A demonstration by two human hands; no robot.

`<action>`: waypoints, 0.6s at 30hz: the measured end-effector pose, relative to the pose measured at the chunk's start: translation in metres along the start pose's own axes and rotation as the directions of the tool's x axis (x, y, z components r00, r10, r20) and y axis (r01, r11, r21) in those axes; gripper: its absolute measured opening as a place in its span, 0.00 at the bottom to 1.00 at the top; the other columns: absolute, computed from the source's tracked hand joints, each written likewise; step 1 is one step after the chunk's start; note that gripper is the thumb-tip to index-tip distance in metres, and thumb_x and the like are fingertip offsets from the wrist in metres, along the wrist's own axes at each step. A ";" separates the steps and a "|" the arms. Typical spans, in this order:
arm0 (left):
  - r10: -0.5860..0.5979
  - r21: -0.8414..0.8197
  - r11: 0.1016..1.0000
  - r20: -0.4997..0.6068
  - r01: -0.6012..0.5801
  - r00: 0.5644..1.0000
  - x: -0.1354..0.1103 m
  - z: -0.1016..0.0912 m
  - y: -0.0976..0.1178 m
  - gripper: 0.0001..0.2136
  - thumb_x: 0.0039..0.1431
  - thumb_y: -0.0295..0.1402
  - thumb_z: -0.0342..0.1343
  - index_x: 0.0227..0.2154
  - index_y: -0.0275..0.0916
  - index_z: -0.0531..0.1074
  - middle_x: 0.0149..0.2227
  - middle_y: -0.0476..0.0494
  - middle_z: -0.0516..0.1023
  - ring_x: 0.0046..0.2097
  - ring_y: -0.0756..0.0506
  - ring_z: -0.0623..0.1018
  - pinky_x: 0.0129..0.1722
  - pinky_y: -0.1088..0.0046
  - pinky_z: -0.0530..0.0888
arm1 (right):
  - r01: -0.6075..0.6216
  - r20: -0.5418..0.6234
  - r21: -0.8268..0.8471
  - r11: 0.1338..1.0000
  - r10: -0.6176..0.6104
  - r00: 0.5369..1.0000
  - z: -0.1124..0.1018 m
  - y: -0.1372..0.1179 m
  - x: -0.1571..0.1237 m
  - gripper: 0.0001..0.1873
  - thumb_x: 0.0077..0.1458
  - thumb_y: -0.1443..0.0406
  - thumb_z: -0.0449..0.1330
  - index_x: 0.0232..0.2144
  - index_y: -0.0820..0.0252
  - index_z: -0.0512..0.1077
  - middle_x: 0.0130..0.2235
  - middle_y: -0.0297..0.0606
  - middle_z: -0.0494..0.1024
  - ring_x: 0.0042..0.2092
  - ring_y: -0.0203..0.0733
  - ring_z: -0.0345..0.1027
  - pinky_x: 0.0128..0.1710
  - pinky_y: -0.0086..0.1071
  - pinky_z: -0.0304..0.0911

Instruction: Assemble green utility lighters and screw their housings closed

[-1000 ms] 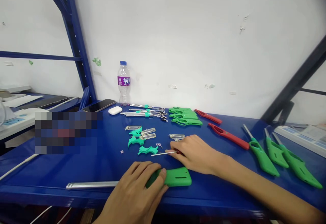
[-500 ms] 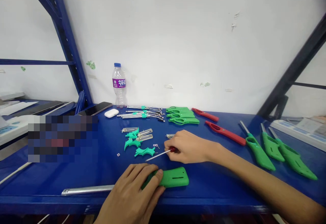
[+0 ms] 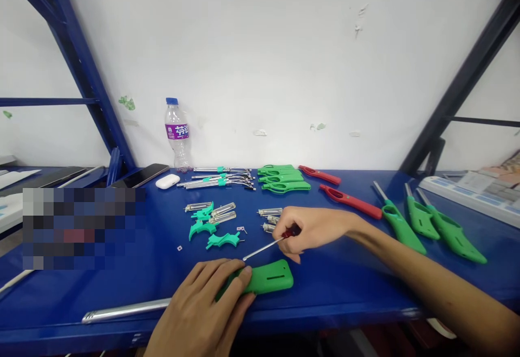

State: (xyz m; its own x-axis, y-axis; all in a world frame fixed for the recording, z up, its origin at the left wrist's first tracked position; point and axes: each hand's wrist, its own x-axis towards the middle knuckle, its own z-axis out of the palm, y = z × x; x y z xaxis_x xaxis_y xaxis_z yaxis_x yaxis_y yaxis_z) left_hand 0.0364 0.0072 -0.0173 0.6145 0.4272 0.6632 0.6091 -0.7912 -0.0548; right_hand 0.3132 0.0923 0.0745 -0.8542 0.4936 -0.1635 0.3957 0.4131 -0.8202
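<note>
Near the table's front edge, my left hand (image 3: 207,303) is closed over a green long-nosed lighter (image 3: 271,277). Its silver tube (image 3: 128,310) sticks out to the left, and the slotted end of the handle shows on the right. My right hand (image 3: 303,232) grips a screwdriver (image 3: 264,250) by its dark red handle. The metal shaft points left and down, its tip just above my left fingers and close to the lighter's upper edge. Teal trigger pieces (image 3: 223,240) lie beyond my left hand. Clear fuel tanks (image 3: 270,212) lie just behind my right hand, partly hidden by it.
Metal tubes with wires (image 3: 219,179) and green shell halves (image 3: 284,178) lie at the back, beside red shells (image 3: 351,202). Several green lighters (image 3: 403,227) lie on the right. A bottle (image 3: 177,135), a white earbud case (image 3: 167,181) and a phone (image 3: 142,175) are at the back left.
My right hand has shifted slightly right, and the screwdriver tip has come nearer the lighter. More of the fuel tanks behind the hand now shows. The whole view has shifted a little.
</note>
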 end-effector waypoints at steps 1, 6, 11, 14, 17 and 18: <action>0.001 0.004 1.000 0.001 -0.001 1.000 0.000 0.000 0.000 0.12 0.79 0.30 0.50 0.57 0.39 0.74 0.51 0.43 0.84 0.51 0.42 0.83 0.51 0.65 0.77 | 0.015 -0.018 0.014 1.000 -0.015 1.000 0.000 0.001 0.001 0.10 0.54 0.69 0.57 0.22 0.61 0.75 0.24 0.30 0.73 0.26 0.31 0.58 0.26 0.28 0.52; 0.012 0.020 1.000 0.016 -0.012 1.000 0.000 -0.001 -0.002 0.13 0.79 0.31 0.49 0.58 0.39 0.74 0.52 0.43 0.83 0.52 0.42 0.83 0.52 0.64 0.77 | 0.120 -0.117 0.078 0.990 -0.111 0.987 0.002 0.005 0.006 0.08 0.48 0.68 0.60 0.19 0.60 0.69 0.31 0.33 0.76 0.30 0.33 0.60 0.31 0.30 0.55; 0.016 0.028 0.999 0.027 -0.016 1.000 0.000 0.001 -0.003 0.13 0.79 0.31 0.49 0.59 0.39 0.73 0.53 0.42 0.83 0.52 0.42 0.82 0.52 0.63 0.77 | 0.108 -0.150 0.082 0.991 -0.095 0.984 0.003 0.011 0.009 0.08 0.50 0.67 0.59 0.20 0.59 0.71 0.28 0.32 0.74 0.29 0.33 0.58 0.29 0.31 0.53; 0.019 0.029 0.999 0.030 -0.020 0.999 -0.001 0.001 -0.002 0.13 0.79 0.31 0.50 0.59 0.38 0.73 0.53 0.42 0.83 0.52 0.41 0.82 0.52 0.62 0.78 | 0.070 -0.203 0.055 0.996 -0.057 0.977 0.003 0.016 0.011 0.14 0.58 0.65 0.58 0.21 0.58 0.70 0.24 0.29 0.68 0.27 0.33 0.53 0.28 0.32 0.50; 0.020 0.014 1.000 0.027 -0.020 0.999 -0.001 -0.001 -0.002 0.13 0.79 0.31 0.50 0.59 0.39 0.73 0.53 0.42 0.83 0.52 0.42 0.82 0.51 0.63 0.78 | 0.036 -0.295 0.025 0.999 -0.027 0.955 -0.001 0.016 0.009 0.26 0.67 0.56 0.59 0.19 0.56 0.59 0.21 0.24 0.56 0.25 0.32 0.45 0.27 0.33 0.46; 0.020 0.013 1.000 0.023 -0.021 1.000 -0.001 -0.001 -0.003 0.13 0.79 0.31 0.50 0.59 0.39 0.73 0.53 0.42 0.83 0.52 0.42 0.82 0.51 0.63 0.78 | 0.024 -0.316 0.012 1.000 -0.019 0.949 -0.005 0.014 0.006 0.28 0.69 0.53 0.59 0.19 0.55 0.58 0.21 0.23 0.54 0.24 0.32 0.44 0.27 0.33 0.46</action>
State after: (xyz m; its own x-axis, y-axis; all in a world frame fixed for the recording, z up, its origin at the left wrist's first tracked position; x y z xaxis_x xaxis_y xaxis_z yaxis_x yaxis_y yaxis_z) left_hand 0.0336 0.0083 -0.0175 0.6380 0.4209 0.6449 0.6027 -0.7942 -0.0779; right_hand 0.3154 0.1047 0.0645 -0.7115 0.7019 0.0337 0.3708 0.4157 -0.8305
